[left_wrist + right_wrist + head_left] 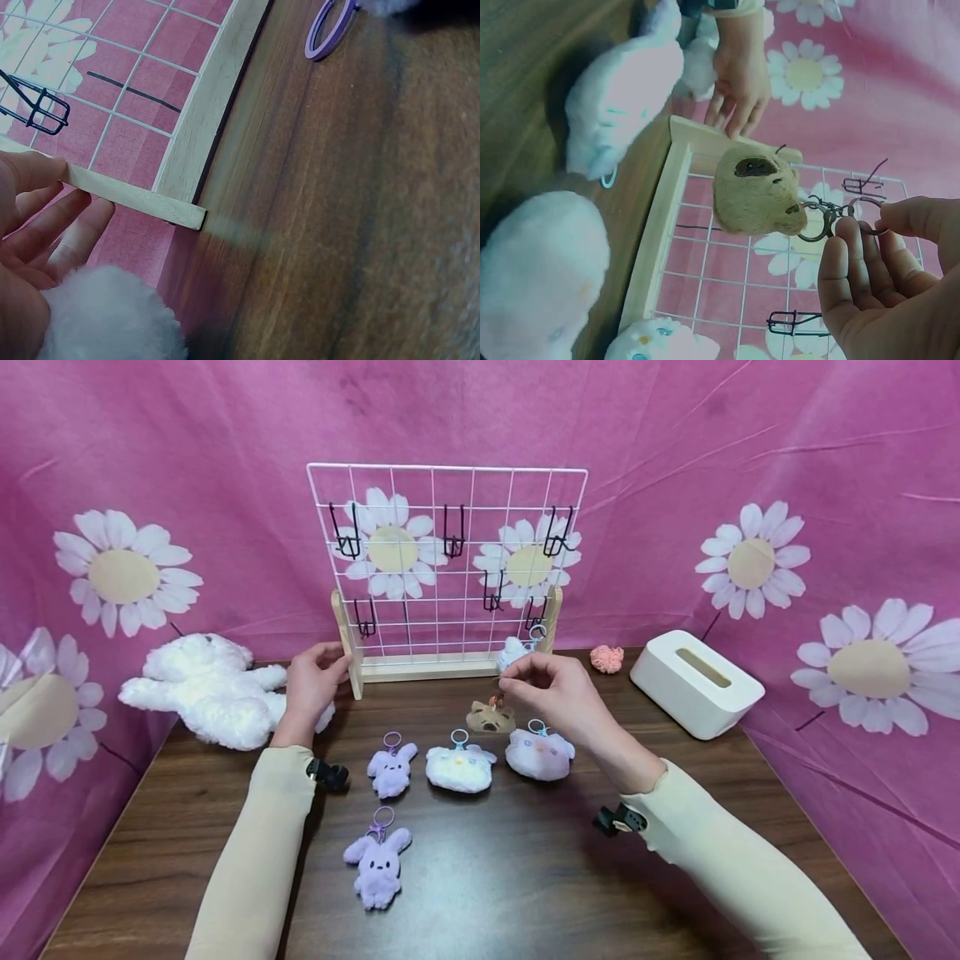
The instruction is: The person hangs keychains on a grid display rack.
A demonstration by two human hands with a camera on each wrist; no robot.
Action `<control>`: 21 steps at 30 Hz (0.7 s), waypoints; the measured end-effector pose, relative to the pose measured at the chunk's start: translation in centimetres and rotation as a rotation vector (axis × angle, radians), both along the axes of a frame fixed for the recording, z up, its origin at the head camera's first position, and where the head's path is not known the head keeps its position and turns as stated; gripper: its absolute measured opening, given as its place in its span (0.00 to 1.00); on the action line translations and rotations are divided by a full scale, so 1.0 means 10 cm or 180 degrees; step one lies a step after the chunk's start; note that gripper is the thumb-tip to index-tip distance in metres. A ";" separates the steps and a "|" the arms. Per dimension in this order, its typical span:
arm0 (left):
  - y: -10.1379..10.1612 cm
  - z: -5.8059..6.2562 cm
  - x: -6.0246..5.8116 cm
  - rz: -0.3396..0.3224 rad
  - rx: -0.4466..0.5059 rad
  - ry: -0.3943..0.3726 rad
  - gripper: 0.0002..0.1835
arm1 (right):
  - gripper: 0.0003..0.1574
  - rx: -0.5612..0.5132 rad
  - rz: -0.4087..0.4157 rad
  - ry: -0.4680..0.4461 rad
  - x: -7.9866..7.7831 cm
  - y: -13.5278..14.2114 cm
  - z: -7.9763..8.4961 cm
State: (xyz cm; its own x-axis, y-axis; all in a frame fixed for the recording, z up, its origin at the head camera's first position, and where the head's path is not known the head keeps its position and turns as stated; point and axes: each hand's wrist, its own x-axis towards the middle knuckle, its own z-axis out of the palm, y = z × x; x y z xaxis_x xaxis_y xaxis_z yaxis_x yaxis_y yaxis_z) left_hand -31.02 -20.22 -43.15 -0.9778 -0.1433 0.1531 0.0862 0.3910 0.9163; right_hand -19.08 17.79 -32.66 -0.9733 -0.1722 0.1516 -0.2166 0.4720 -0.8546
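Note:
A wire grid rack (472, 468) with wooden side posts stands on the table. My left hand (311, 685) grips its left post (124, 193), thumb on one side and fingers on the other. In front of the grid's lower right, my right hand (558, 693) pinches the metal ring (866, 206) of a brown plush keychain (491, 718), which dangles by its chain. A pale plush keychain (512, 652) with a blue ring is partly hidden behind the right hand; I cannot tell whether it hangs from a hook. Black hooks (453, 531) are clipped onto the grid.
Nearest me lie two purple rabbit keychains (378, 868), a white plush keychain (460, 768) and a pinkish one (540, 753). A white fluffy toy (202, 693) lies left. To the right are a pink fuzzy ball (606, 659) and a white tissue box (693, 685).

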 end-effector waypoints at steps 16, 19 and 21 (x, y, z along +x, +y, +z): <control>0.00 0.02 0.00 0.0012 0.0060 0.0055 0.22 | 0.12 -0.0396 -0.0106 0.0124 -0.39 0.05 0.01; 0.00 0.01 0.01 0.0004 0.0049 0.0038 0.22 | 0.14 -0.0525 -0.0111 0.0154 -0.48 0.06 -0.01; 0.00 0.01 0.02 -0.0006 0.0053 0.0030 0.22 | 0.13 -0.0605 -0.0130 0.0184 -0.53 0.06 -0.01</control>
State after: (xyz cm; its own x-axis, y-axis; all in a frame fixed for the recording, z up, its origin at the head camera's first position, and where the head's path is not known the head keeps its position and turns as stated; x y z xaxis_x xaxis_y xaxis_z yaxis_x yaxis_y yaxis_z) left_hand -30.85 -20.25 -43.06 -0.9766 -0.1440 0.1599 0.0956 0.3755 0.9219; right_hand -24.41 18.37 -32.75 -0.9677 -0.0957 0.2334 -0.2518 0.3127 -0.9159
